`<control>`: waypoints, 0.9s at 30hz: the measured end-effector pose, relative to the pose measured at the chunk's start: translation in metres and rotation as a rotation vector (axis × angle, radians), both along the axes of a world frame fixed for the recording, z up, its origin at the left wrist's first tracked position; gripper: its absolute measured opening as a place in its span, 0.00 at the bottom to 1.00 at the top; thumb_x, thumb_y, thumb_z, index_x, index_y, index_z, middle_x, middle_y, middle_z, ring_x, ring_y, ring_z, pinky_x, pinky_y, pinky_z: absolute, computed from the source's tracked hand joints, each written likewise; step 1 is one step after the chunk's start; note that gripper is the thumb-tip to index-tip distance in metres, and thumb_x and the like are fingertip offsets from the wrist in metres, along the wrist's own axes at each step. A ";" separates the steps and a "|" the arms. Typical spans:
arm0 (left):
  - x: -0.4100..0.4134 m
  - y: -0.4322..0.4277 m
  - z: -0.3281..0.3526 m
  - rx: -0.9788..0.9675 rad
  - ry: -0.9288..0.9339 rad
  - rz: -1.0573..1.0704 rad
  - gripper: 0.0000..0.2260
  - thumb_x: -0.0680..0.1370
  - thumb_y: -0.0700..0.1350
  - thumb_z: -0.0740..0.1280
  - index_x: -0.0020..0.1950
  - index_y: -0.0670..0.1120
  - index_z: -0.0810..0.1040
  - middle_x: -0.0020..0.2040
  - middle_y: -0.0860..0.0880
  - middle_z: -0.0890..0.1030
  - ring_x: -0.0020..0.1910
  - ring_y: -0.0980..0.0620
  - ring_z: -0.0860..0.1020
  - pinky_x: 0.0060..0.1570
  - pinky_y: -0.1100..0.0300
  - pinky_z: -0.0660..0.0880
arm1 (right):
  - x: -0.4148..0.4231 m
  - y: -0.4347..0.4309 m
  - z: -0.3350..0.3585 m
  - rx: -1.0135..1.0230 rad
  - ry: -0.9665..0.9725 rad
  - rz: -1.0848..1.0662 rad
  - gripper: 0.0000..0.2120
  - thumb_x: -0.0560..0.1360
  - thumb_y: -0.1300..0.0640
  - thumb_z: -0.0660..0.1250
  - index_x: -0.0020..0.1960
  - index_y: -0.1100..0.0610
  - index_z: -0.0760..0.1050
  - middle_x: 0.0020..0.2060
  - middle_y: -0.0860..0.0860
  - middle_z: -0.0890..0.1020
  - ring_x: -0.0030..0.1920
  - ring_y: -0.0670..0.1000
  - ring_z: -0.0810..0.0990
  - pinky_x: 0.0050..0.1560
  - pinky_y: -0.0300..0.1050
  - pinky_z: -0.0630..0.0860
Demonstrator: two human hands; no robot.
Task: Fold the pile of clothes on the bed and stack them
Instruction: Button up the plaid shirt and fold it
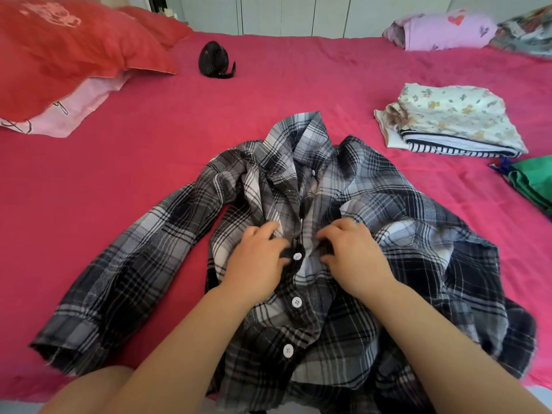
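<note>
A black, grey and white plaid button-up shirt (388, 210) lies front-up and rumpled on the pink bed (155, 162), collar away from me, its left sleeve stretched toward the near left. My left hand (257, 261) pinches the button placket at a white button in the middle of the chest. My right hand (355, 252) pinches the opposite front edge right beside it. Two lower white buttons look fastened. A stack of folded clothes (451, 121), floral on top and striped below, sits to the right.
Red pillows (68, 52) over a pink one lie at the far left. A small black fan (215, 59) stands at the back. A lilac garment (442, 31) and a patterned one lie far right. Green fabric (534, 183) reaches in from the right edge.
</note>
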State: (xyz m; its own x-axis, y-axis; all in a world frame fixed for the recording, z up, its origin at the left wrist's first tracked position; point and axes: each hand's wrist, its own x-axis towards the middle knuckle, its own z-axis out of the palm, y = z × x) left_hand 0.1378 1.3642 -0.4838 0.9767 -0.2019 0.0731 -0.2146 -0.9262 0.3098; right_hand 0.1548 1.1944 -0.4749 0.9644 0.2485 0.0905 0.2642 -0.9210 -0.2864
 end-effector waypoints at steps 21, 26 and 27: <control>-0.022 0.008 0.028 -0.116 0.086 0.030 0.24 0.76 0.63 0.58 0.34 0.44 0.76 0.32 0.48 0.76 0.34 0.51 0.75 0.37 0.55 0.71 | -0.033 -0.021 0.034 0.015 0.130 0.150 0.08 0.73 0.46 0.67 0.44 0.49 0.80 0.32 0.43 0.80 0.38 0.42 0.77 0.44 0.37 0.72; -0.018 -0.006 0.022 -0.043 0.138 0.133 0.22 0.73 0.64 0.63 0.38 0.45 0.75 0.31 0.50 0.74 0.32 0.50 0.74 0.30 0.56 0.68 | -0.024 0.004 0.024 0.024 0.065 0.094 0.08 0.74 0.50 0.66 0.51 0.51 0.78 0.43 0.48 0.77 0.48 0.51 0.77 0.48 0.44 0.74; -0.018 -0.008 0.019 -0.034 0.138 0.126 0.19 0.74 0.61 0.65 0.38 0.45 0.75 0.31 0.50 0.73 0.32 0.50 0.73 0.31 0.56 0.67 | -0.024 0.007 0.021 -0.006 0.093 0.097 0.08 0.74 0.49 0.66 0.50 0.51 0.78 0.43 0.48 0.75 0.49 0.51 0.76 0.48 0.44 0.74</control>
